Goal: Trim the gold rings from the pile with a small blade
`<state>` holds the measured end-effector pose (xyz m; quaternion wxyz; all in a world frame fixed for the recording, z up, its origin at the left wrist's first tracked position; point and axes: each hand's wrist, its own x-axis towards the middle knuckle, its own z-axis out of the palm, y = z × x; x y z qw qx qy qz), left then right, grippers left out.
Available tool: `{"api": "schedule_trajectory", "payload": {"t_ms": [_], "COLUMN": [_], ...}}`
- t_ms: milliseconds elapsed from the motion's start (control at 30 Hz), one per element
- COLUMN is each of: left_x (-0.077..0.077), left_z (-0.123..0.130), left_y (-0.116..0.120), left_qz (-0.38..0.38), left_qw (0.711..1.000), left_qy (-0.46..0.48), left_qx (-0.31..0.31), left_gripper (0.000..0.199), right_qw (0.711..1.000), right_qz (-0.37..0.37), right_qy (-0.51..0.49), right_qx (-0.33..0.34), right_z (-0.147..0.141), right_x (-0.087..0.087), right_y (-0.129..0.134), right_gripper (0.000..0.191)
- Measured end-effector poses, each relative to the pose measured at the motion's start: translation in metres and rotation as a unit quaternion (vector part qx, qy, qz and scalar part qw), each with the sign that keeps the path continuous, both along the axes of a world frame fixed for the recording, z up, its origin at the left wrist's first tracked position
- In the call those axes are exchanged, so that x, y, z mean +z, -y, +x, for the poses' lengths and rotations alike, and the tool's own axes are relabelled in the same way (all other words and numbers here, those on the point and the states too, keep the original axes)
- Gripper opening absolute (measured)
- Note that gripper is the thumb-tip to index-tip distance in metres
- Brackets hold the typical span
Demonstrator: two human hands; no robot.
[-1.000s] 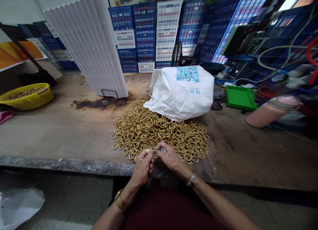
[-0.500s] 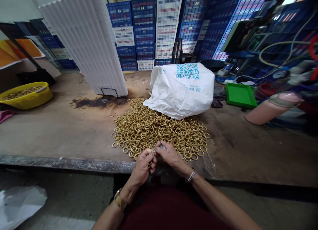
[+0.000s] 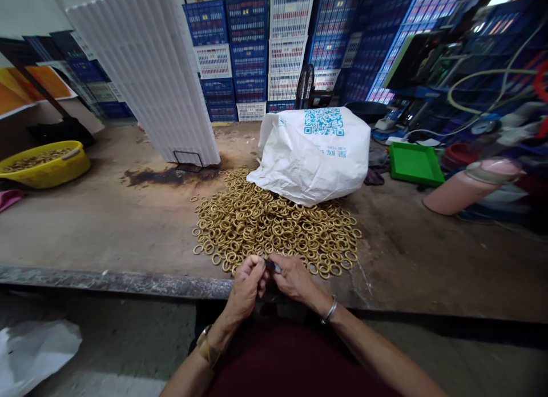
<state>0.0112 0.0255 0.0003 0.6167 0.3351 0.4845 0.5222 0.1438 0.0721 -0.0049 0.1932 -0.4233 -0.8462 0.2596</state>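
Observation:
Both my hands meet at the front edge of a heap of gold-coloured metal rings (image 3: 274,228) on the worktable. My left hand (image 3: 246,285) is closed in a pinch on a ring, which its fingers mostly hide. In my right hand (image 3: 295,280) is a small tool (image 3: 271,265), dark at the tip and greyish behind; its kind cannot be made out. The tool's tip touches or nearly touches the left fingertips. Behind the heap lies a white woven sack (image 3: 317,163) on its side, with its mouth towards the rings.
A yellow basin (image 3: 51,171) of similar rings stands far left. A white corrugated panel (image 3: 149,71) leans upright behind the heap. To the right are a green tray (image 3: 415,164) and a pink bottle (image 3: 466,191). Stacked crates (image 3: 248,54) line the back. The table's front edge (image 3: 107,283) runs before me.
My right hand has turned and shifted slightly, so the tool's dark tip now shows beside the left fingertips. The left hand keeps its place, its ring now less visible. The heap looks the same.

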Motion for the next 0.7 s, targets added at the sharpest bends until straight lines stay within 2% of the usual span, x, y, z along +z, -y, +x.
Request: {"api": "schedule_trajectory", "payload": {"t_ms": [167,333,467,700], "left_x": [0.0,0.01,0.009,0.008], "left_z": [-0.003,-0.003,-0.009,-0.013], "left_y": [0.006,0.011,0.007,0.007], "left_qz": [0.011,-0.003,-0.046,-0.062], "left_qw": [0.999,0.996,0.986,0.979], "left_qy": [-0.032,0.075,0.163,0.194], "left_qx": [-0.009,-0.042,-0.006,0.031], "left_gripper": [0.03,0.026,0.026,0.023], "right_qw": [0.999,0.997,0.989,0.973], "right_qz": [-0.015,-0.009,0.04,0.063], "right_qy": [0.032,0.055,0.076,0.178], "right_qx": [-0.005,-0.055,-0.117,-0.13], "right_z": [0.002,0.007,0.004,-0.011], "right_x": [0.0,-0.004,-0.007,-0.002], "right_y": [-0.004,-0.01,-0.019,-0.025], "right_gripper": [0.016,0.017,0.018,0.015]}}
